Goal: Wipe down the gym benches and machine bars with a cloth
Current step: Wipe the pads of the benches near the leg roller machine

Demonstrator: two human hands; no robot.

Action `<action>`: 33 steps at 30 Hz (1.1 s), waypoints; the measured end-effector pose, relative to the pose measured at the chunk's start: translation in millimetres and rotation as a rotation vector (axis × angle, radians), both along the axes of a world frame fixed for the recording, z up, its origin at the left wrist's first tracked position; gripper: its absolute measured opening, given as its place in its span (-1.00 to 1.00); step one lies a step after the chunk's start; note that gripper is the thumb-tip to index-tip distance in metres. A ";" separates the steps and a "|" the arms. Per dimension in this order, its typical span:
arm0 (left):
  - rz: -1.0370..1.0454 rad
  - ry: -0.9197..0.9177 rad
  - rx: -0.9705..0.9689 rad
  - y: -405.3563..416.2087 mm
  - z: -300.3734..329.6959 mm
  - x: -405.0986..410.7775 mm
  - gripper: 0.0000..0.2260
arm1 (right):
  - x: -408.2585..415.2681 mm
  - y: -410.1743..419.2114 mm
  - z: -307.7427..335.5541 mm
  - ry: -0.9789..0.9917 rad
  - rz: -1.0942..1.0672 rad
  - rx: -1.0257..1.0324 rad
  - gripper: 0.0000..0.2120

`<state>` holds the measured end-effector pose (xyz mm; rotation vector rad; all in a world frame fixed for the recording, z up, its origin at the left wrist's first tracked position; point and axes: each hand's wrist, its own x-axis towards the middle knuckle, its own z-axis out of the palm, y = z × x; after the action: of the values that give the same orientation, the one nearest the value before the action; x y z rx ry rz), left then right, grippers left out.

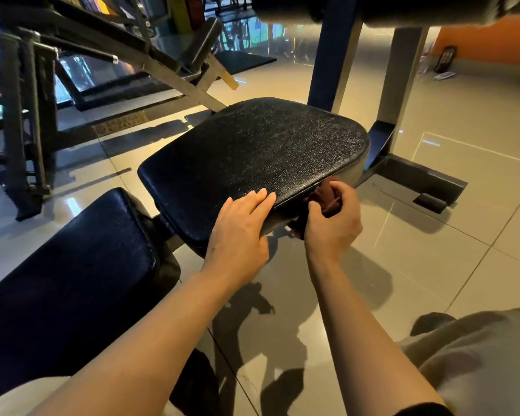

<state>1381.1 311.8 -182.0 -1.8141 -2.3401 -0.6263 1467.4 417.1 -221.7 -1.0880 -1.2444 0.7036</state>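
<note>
Where the padded seat (252, 151) of the bench narrows toward the near edge: left hand (237, 232), fingers straight and laid together, flat on the black textured vinyl, fingertips (263, 195) just over the seam; placed so, by judgement, to steady the pad against the rubbing beside it. Right hand (332, 217), just beside the left and below the pad's rim, fingers curled and pinching a dark reddish-brown cloth (323, 195), bunched small, pressed to the side wall of the seat; held low and tight presumably to reach the vertical edge and the underside lip, which a flat sweep over the top would miss. Step in hand, as judged: edge of this seat under wiping, top surface showing a faint dull bloom, whether dust or damp not to be told. Adjoining, at lower left: second black pad (72, 265) of the same bench, angled downward, touching nothing of either hand. Behind: blue upright post (327, 64) and grey frame leg (403, 79) carrying an upper roller pad (373, 10), partly out of view; grey steel machine bars (102, 55) at upper left, well apart from the cloth and, by judgement, yet to be wiped. Underfoot: glossy beige tiled floor (433, 235) with forearm shadows; pale trouser knee (478, 355) at lower right, suggesting a crouch for reach.
</note>
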 end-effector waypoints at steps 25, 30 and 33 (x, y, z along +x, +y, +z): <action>0.034 0.029 -0.101 3.4 7.1 7.5 -0.38 | 10.6 7.6 38.4 -0.438 0.112 0.075 -0.65; 0.014 0.001 -0.138 -0.3 12.0 5.2 -0.38 | 20.0 -1.6 50.5 -0.794 0.401 0.179 -0.73; 0.002 0.001 -0.150 0.4 12.6 5.2 -0.37 | 29.1 13.8 67.4 -0.879 0.377 0.115 -0.71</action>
<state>1386.3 312.2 -169.3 -1.8713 -2.4480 -0.4608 1496.5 431.0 -154.3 -1.1093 -2.2540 0.4099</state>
